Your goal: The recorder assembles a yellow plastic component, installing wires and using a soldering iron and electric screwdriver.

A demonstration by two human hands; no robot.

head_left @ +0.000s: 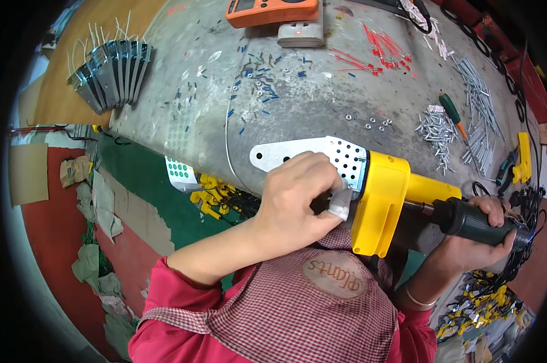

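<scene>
A tool with a yellow body point(382, 199), a black handle point(479, 222) and a flat perforated metal plate point(297, 154) lies across the front edge of the metal workbench point(297, 103). My right hand point(479, 239) is wrapped around the black handle. My left hand point(300, 196) is closed on the tool where the plate meets the yellow body, with a taped fingertip pressed against a small metal piece point(341, 202) there. What lies under the left hand is hidden.
On the bench lie an orange meter point(270, 11), a white block point(300, 35), red-tipped wires point(379, 51), small blue and metal parts point(261, 75), a green-handled screwdriver point(452, 112), screws point(436, 133) and a stack of metal brackets point(113, 72). Yellow connectors point(210, 196) sit below the edge.
</scene>
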